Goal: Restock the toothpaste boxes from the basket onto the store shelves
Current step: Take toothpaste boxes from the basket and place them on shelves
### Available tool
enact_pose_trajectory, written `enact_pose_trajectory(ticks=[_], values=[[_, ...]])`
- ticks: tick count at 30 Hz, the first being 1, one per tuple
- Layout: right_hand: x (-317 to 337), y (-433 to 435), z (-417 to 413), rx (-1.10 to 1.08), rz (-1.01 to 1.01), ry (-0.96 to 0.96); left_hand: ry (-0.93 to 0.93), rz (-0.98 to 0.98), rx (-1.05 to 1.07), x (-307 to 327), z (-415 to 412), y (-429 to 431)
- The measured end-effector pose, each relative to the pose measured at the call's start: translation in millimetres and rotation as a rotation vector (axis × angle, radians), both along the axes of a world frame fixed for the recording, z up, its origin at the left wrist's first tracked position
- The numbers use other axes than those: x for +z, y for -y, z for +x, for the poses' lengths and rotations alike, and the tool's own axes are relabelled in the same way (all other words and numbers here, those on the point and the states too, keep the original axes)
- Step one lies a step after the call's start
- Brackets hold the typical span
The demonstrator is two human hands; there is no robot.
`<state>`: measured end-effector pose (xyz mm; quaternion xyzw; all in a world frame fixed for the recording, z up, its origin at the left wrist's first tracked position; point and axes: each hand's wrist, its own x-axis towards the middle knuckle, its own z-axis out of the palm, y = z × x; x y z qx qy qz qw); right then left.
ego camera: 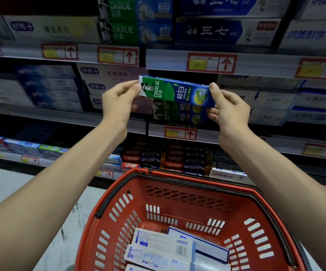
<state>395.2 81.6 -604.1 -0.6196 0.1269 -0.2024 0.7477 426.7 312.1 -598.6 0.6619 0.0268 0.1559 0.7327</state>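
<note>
Red plastic basket (187,212) at the bottom centre of the frame holds several white toothpaste boxes (164,245), lying flat and not yet shelved. Above it, at mid-frame, both arms reach forward. The left hand (119,102) pinches the green end of a green-and-blue Darlie box (175,91), thumb and fingers clamped on it, and the right hand (228,110) grips the blue end likewise. The box hangs level in the air, just in front of a stack of matching Darlie boxes (177,115) on the middle shelf. To place it well, the person should probably hold it level, square its face with the stack, slide it back on top, and release only once it rests flat.
</note>
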Motion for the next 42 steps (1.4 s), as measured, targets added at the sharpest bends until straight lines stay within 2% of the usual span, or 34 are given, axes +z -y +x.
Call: enact_pose_trajectory(ticks=[5,9,14,22,30,42], values=[[-4.7,3.6,-0.2,0.007,-0.033,0.055,0.041,0.087,0.038,-4.0,5.0,1.1],[-4.5,7.6,3.9,-0.01,-0.138,0.104,0.066,0.099,0.049,-3.1,12.3,8.5],[-1.3,11.9,23.8,-0.14,-0.28,0.151,0.078,0.097,0.091,-5.4,28.3,19.3],[3.8,17.3,60.3,-0.195,-0.246,0.083,0.13,0.072,0.144,-5.8,55.8,26.4],[-4.5,17.7,71.9,-0.207,-0.275,-0.036,0.137,0.112,0.104,-12.6,61.6,27.5],[0.9,16.1,55.8,-0.179,-0.277,-0.013,0.126,0.124,0.123,-13.7,54.2,23.3]])
